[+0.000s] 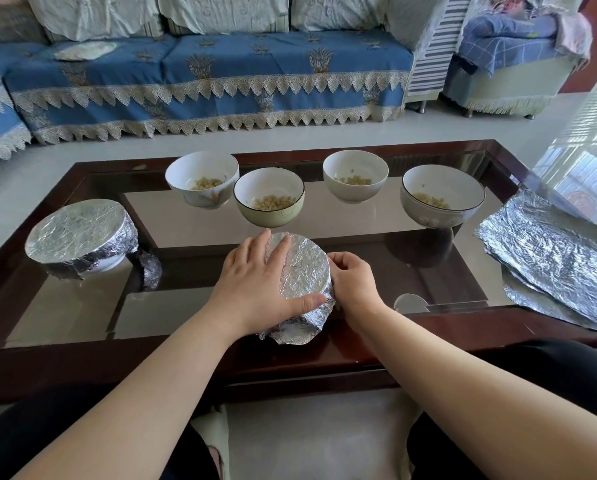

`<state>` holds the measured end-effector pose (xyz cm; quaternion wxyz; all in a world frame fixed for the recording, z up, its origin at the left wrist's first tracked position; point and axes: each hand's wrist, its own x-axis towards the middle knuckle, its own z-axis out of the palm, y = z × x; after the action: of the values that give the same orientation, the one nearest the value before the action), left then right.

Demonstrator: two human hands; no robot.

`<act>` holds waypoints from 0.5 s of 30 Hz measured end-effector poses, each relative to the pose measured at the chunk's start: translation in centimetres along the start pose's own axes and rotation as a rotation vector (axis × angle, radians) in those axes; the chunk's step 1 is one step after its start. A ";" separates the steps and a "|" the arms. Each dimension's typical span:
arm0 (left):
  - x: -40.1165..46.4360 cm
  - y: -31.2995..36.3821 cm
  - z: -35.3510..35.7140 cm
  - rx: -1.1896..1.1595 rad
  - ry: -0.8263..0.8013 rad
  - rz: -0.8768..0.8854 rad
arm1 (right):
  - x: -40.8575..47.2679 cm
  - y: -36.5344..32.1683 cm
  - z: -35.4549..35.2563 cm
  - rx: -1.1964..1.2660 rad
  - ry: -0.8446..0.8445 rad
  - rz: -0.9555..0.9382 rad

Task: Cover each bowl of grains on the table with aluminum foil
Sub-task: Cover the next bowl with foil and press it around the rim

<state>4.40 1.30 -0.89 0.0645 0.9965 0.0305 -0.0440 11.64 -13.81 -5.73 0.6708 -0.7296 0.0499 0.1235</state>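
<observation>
A foil-covered bowl [305,271] sits near the table's front edge. My left hand [255,282] lies flat on its top, fingers straight, thumb along the near rim. My right hand [350,278] curls around the bowl's right side and pinches the foil against the rim. Another foil-covered bowl [78,233] stands at the left. Several uncovered bowls of yellow grains stand behind: a white bowl [201,181], a green bowl [269,197], a cream bowl [355,174] and a grey bowl [442,195].
A stack of crumpled foil sheets [553,251] lies at the table's right end. The glass-topped wooden table [411,258] has a dark frame. A blue sofa [203,81] stands beyond it. My knees are under the front edge.
</observation>
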 end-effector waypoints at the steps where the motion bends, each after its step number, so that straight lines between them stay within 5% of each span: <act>1: 0.0 0.0 0.0 -0.001 0.007 0.002 | 0.0 0.0 0.1 -0.001 0.013 -0.004; 15: -0.1 0.2 -0.1 -0.018 0.004 -0.007 | 0.5 -1.2 0.2 -0.193 -0.032 0.025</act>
<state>4.32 1.16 -0.80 0.0734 0.9958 0.0345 -0.0418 12.42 -13.45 -4.76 0.5965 -0.7881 0.0362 0.1475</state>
